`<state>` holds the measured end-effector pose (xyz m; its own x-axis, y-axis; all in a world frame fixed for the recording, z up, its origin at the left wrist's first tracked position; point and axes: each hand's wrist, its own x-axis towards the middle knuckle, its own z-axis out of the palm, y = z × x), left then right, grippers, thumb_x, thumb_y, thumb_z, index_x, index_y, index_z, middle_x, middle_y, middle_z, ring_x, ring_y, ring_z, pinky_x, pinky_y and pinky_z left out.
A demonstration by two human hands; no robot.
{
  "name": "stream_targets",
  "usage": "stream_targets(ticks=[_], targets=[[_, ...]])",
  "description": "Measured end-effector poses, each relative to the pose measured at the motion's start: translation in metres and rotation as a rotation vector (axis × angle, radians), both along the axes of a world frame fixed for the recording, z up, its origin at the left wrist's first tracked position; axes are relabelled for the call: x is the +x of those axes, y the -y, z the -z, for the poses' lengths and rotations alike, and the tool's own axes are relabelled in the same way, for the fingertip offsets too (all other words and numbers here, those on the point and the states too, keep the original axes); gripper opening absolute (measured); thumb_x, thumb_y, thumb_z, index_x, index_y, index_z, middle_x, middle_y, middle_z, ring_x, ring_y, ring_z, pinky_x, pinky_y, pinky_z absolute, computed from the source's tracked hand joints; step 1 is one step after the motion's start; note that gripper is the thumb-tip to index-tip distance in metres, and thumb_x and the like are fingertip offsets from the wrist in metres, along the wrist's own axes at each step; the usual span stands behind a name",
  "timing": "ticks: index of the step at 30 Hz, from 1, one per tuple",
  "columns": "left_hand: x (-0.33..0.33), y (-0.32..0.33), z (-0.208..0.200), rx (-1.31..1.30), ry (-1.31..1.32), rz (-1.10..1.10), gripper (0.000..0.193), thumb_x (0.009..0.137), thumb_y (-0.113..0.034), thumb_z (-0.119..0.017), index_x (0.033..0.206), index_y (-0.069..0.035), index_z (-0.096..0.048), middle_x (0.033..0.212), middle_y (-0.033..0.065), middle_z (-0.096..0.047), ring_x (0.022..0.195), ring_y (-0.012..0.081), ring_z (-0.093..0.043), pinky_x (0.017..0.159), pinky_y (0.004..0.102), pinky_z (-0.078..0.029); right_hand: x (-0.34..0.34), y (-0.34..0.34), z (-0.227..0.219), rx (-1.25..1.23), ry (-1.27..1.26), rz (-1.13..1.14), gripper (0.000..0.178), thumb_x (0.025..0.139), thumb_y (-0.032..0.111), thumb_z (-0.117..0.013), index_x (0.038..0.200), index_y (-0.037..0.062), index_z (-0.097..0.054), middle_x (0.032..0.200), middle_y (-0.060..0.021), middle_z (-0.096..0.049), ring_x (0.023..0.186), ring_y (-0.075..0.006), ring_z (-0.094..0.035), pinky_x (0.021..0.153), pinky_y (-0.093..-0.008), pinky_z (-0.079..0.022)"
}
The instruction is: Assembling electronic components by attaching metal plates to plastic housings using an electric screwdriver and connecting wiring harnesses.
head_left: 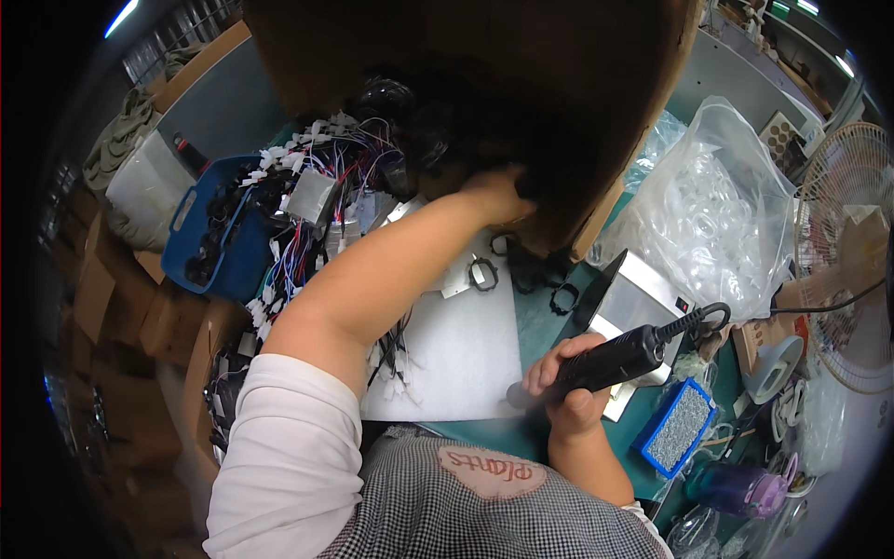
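My right hand (570, 377) is wrapped round a black corded electric screwdriver (610, 361), its tip pointing left over the white foam sheet (456, 354). My left arm stretches forward, and my left hand (503, 196) reaches into the dark opening of a large cardboard box (643, 93). Shadow and dark items hide its fingers, so what it touches does not show. Near the foam's far edge lie a black ring-shaped part (483, 274) and another black ring (564, 298). Thin black leads with white connectors (400, 373) rest on the foam below my left forearm.
Left of my arm are bundled coloured wires (349, 154) and a blue basket (233, 270) of black parts. On the right stand a bag of clear plastic pieces (703, 210), a metal device (643, 289), a blue tray of screws (678, 429), a purple bottle (745, 492) and a fan (843, 252).
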<state>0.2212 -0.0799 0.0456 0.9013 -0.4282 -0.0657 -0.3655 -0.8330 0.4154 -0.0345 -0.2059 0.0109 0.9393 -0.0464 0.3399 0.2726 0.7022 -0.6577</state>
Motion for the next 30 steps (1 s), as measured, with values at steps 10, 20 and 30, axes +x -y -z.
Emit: stream_targets(ticks=[10,20,30], targets=[[-0.113,-0.087,-0.054,-0.482,-0.273,-0.159,0.067,0.085,-0.047,-0.062,0.130,0.002,-0.048,0.105,0.0192,-0.062,0.098,0.0234,-0.061,0.081,0.0338,-0.048,-0.002,0.006,-0.008,0.076,0.022,0.019,0.059,0.073,0.040,-0.079,0.105,0.0027,-0.046,0.074,-0.0085,-0.055,0.062,-0.0199,-0.059,0.061,-0.0349,-0.053],[-0.245,-0.107,-0.009,-1.192,-1.013,-0.432,0.065,0.095,-0.018,-0.054,0.146,0.001,-0.019,0.142,0.0225,-0.036,0.127,0.0275,-0.044,0.102,0.0363,-0.041,-0.011,0.019,-0.024,0.101,0.265,0.091,0.063,0.079,0.052,-0.070,0.106,0.0032,-0.041,0.074,-0.0077,-0.053,0.057,-0.0178,-0.056,0.056,-0.0327,-0.052],[-0.224,-0.109,0.012,-0.022,0.244,0.507,0.036,0.071,-0.016,-0.071,0.106,-0.008,-0.065,0.104,0.0067,-0.064,0.109,0.0285,-0.053,0.089,0.0421,-0.041,-0.010,0.024,-0.028,0.065,0.292,0.096,0.065,0.078,0.053,-0.070,0.107,0.0035,-0.040,0.074,-0.0072,-0.053,0.056,-0.0180,-0.057,0.056,-0.0326,-0.052]])
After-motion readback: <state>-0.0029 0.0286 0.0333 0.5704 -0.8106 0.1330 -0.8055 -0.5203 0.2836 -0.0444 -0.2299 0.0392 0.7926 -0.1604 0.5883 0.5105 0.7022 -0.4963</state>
